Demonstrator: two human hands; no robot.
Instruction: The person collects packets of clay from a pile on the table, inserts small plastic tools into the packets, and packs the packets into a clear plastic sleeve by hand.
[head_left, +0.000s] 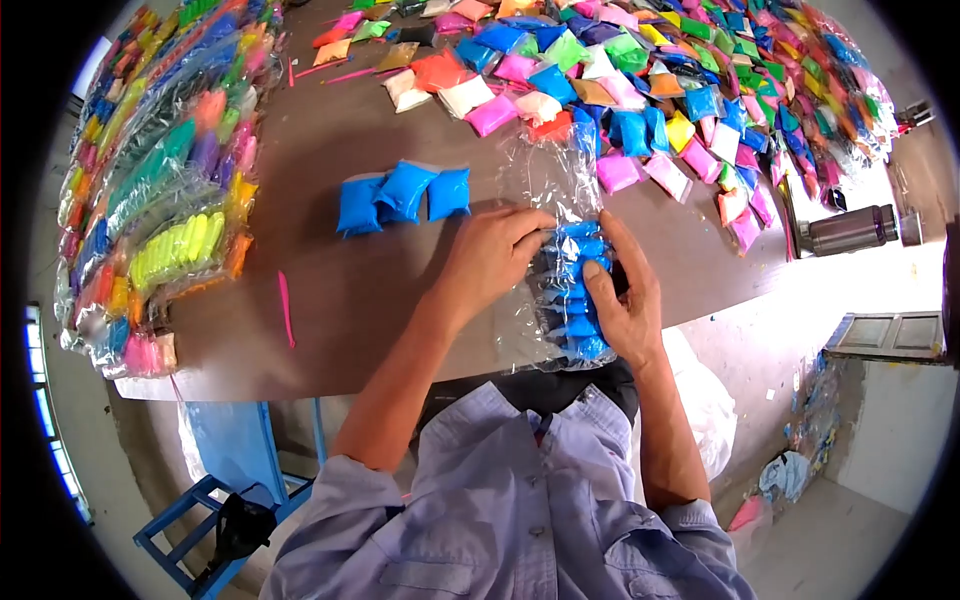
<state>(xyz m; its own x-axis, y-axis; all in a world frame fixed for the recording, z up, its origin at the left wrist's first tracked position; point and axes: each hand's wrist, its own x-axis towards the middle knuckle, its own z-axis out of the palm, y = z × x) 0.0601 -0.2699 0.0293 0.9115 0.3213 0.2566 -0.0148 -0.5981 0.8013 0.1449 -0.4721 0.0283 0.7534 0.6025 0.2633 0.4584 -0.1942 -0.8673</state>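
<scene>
A clear plastic bag (522,185) lies near the table's front edge, with a row of small blue packets (575,325) stacked inside it. My left hand (492,255) is at the bag's left side, its fingers bent and closed on the film near the top of the row. Along the right side, my right hand (628,295) grips the bag, thumb over the packets and fingers stretched up the edge. The far fingers of that hand are partly hidden. Left of my hands, three loose blue packets (405,192) lie together on the table.
Many loose coloured packets (620,90) cover the table's far side and right. Filled clear bags (160,190) are piled at the left. A pink plastic strip (287,310) lies on the brown table (350,340). A metal flask (850,230) is at the right, a blue stool (190,540) below left.
</scene>
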